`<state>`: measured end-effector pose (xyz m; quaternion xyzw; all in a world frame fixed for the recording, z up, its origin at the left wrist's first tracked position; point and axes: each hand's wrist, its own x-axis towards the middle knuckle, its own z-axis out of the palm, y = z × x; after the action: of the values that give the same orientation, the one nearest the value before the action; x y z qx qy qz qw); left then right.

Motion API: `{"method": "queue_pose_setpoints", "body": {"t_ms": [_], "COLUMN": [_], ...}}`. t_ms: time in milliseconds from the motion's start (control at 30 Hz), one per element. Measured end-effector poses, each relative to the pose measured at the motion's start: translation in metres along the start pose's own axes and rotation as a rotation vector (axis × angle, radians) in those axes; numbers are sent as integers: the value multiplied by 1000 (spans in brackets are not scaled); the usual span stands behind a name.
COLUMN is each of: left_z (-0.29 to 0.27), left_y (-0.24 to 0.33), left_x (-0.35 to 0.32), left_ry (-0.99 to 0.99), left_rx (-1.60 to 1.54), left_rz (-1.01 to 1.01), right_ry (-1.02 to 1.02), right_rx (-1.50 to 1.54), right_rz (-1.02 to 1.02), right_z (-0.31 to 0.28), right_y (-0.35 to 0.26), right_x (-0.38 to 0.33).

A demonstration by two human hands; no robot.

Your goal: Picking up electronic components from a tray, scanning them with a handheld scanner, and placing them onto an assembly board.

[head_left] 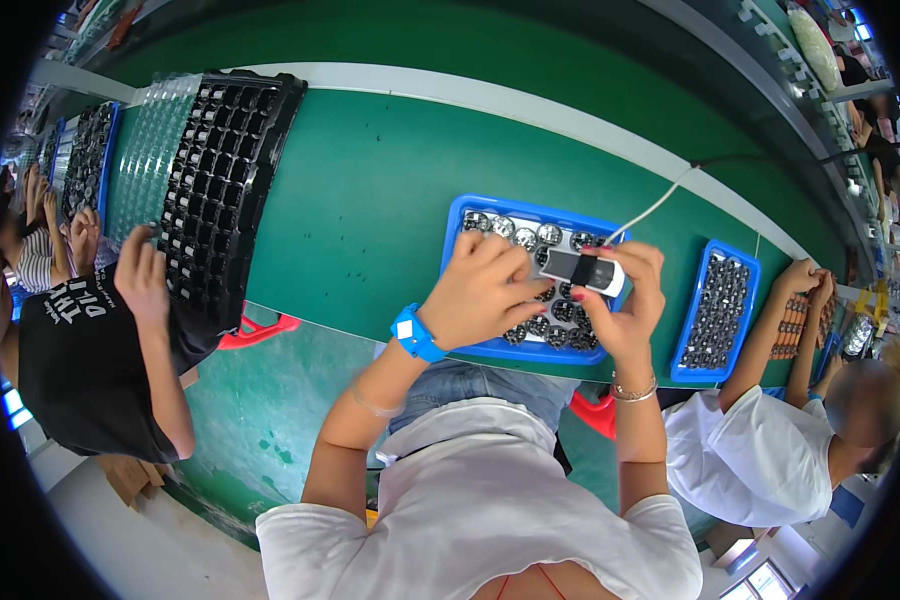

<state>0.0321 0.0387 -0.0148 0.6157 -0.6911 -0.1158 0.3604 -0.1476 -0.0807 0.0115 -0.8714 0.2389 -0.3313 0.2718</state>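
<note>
My right hand point(625, 305) grips a small white and grey handheld device point(570, 268) with a black band, fingers on top and thumb below. It is held tilted above a blue-rimmed tray point(452, 222) of round, silvery-black parts point(525, 238). A pale cable point(660, 205) meets the device's far side. Over the tray's left half is my left hand point(482, 292), its fingers spread and bent down among the parts. Its index finger and thumb point toward the device, apart from each other. Whether its fingertips touch a part cannot be made out.
A second blue tray point(680, 345) of small dark parts lies to the right. At left stands a black compartment tray point(288, 110) beside clear plastic trays point(150, 140). Co-workers sit on both sides, one in a black shirt point(90, 370), another in white point(760, 455). Red stools point(260, 330) stand below the green table point(350, 220).
</note>
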Motion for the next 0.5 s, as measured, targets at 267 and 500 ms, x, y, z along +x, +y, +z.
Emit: {"method": "queue_pose_setpoints", "body": {"t_ms": [267,500], "left_z": [-20,-21], "left_y": [-32,-17], "left_x": [12,15], "left_ry": [60,134], "left_rx": [225,251], "left_rz": [-126,-89], "right_ry": [61,-28], "right_rx": [37,-33], "right_rz": [53,10], "right_z": [3,5], "right_y": [2,-3], "right_x": [2,3]}}
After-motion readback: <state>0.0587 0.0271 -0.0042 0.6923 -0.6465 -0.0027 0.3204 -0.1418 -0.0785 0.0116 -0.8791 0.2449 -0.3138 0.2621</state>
